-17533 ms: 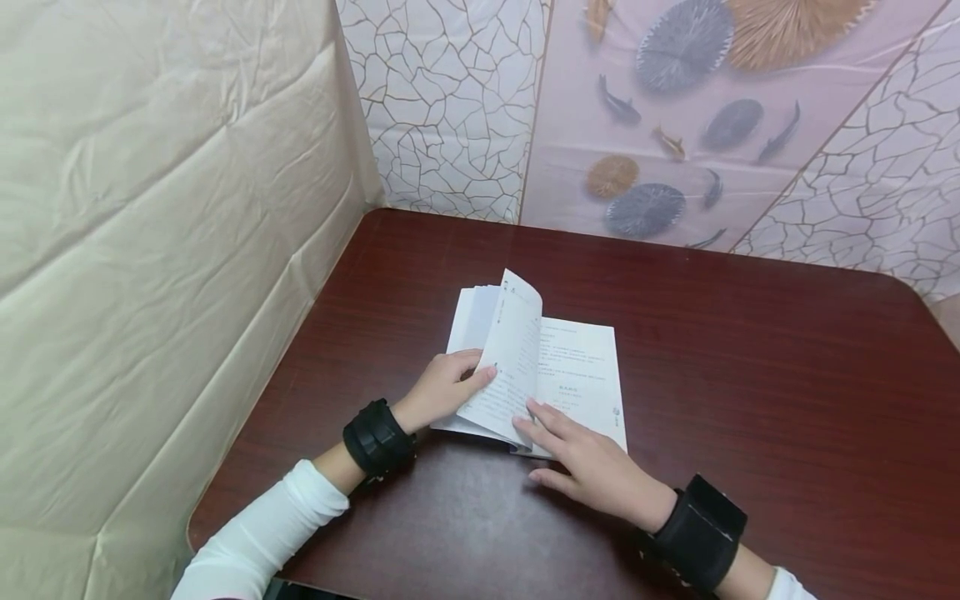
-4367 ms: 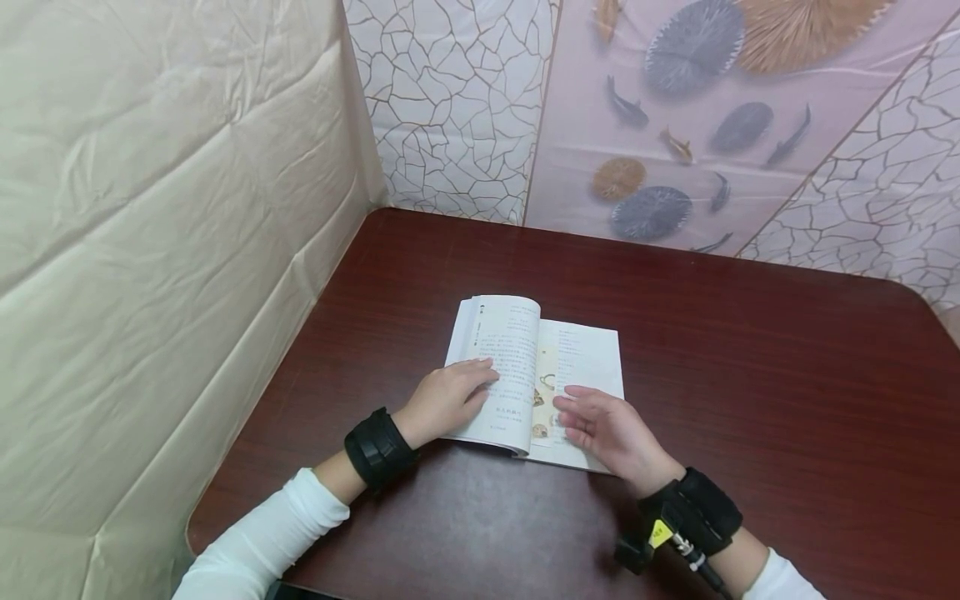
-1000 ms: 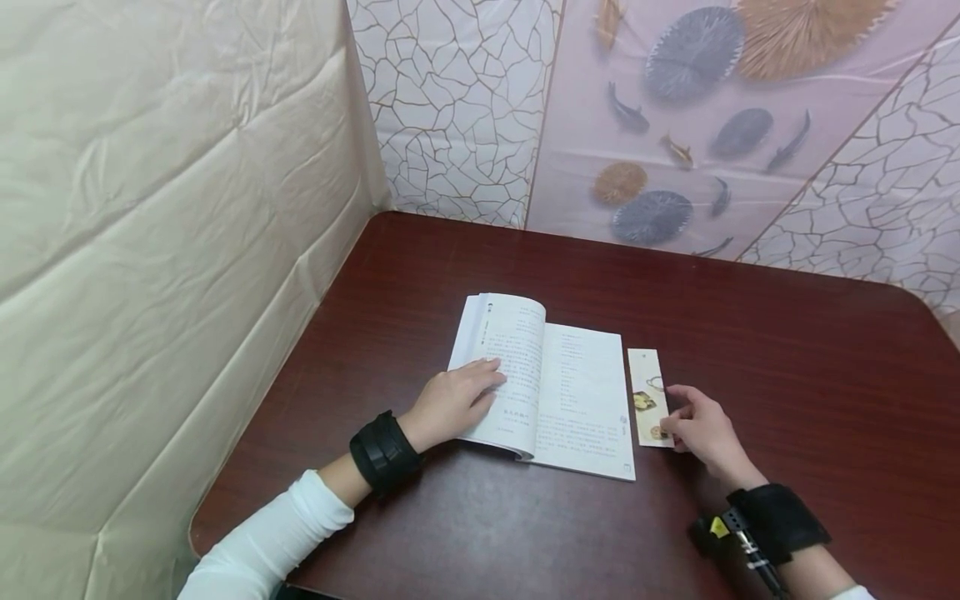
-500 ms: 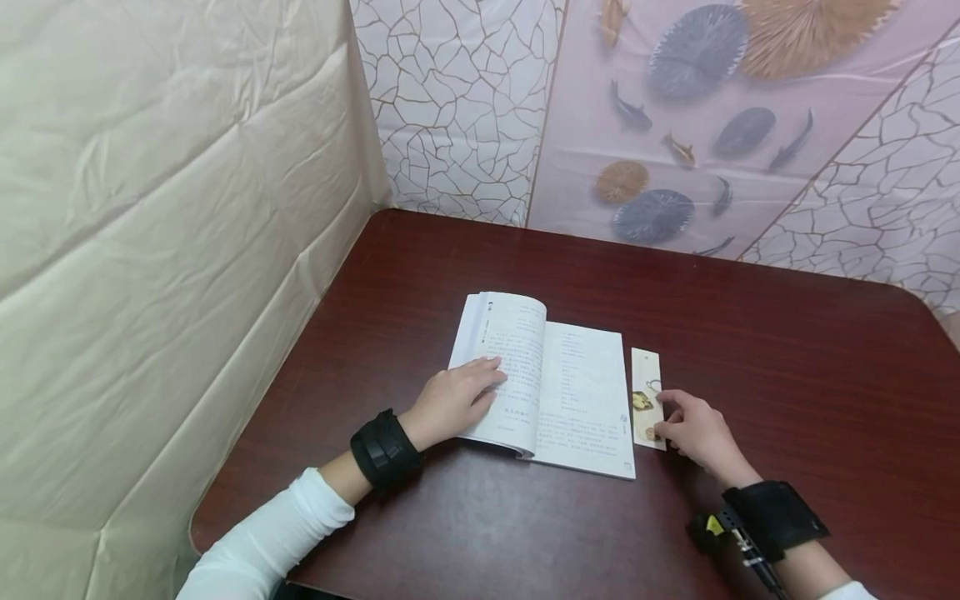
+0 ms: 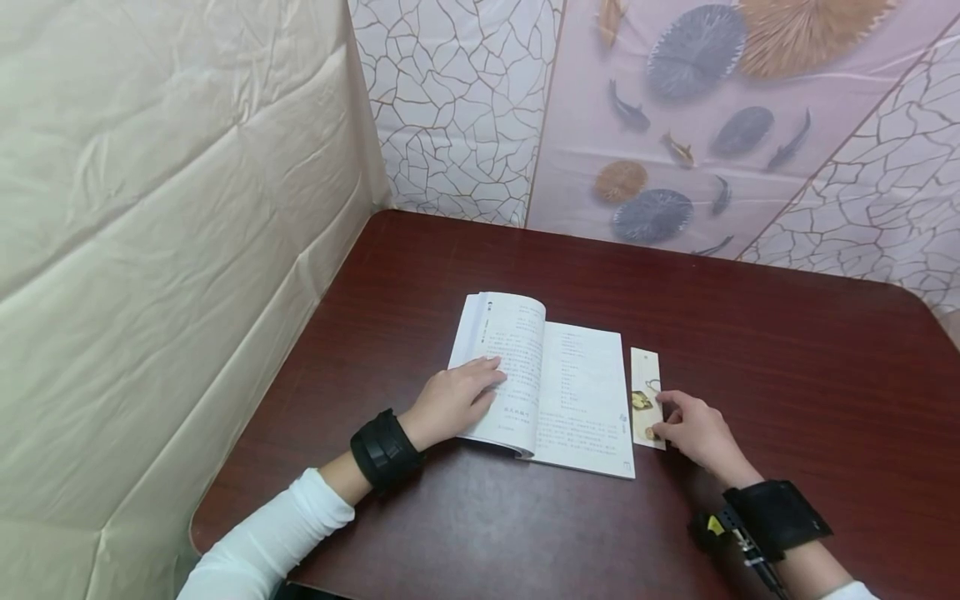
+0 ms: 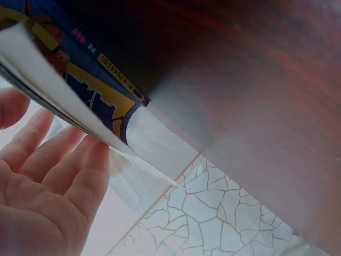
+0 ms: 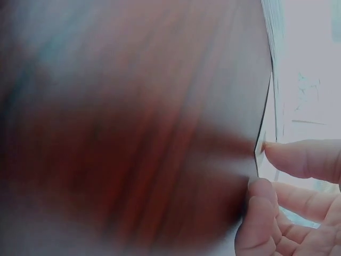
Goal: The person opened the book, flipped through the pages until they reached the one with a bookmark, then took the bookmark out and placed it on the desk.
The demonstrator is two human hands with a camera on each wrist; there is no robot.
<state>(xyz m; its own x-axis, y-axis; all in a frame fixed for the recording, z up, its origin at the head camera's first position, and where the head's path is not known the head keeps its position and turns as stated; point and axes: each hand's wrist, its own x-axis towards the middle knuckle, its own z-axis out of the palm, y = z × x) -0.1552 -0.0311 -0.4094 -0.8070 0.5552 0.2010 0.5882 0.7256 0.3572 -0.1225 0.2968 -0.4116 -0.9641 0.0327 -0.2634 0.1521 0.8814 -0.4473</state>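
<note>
An open book (image 5: 581, 408) with printed white pages lies on the table, its left side a thicker, curved stack. My left hand (image 5: 452, 404) rests on the left page with fingers extended. In the left wrist view, the fingers lie against the pages, and the book's blue and yellow cover (image 6: 88, 88) shows. Just right of the book, a pale bookmark (image 5: 644, 375) with a small yellow picture lies on the table. My right hand (image 5: 701, 429) pinches its right edge near the lower end; the right wrist view shows the thumb on top and the fingers at the edge.
The dark red-brown table (image 5: 787, 358) extends around the book. A cream cloth (image 5: 150, 250) hangs along its left edge, and a patterned cloth (image 5: 465, 108) stands behind. Each wrist wears a black band (image 5: 384, 450).
Earlier a page was turned, revealing the bookmark inside the book. My right hand has brought it onto the table right of the book and, in the last second, shifted slightly left. My left hand stays.
</note>
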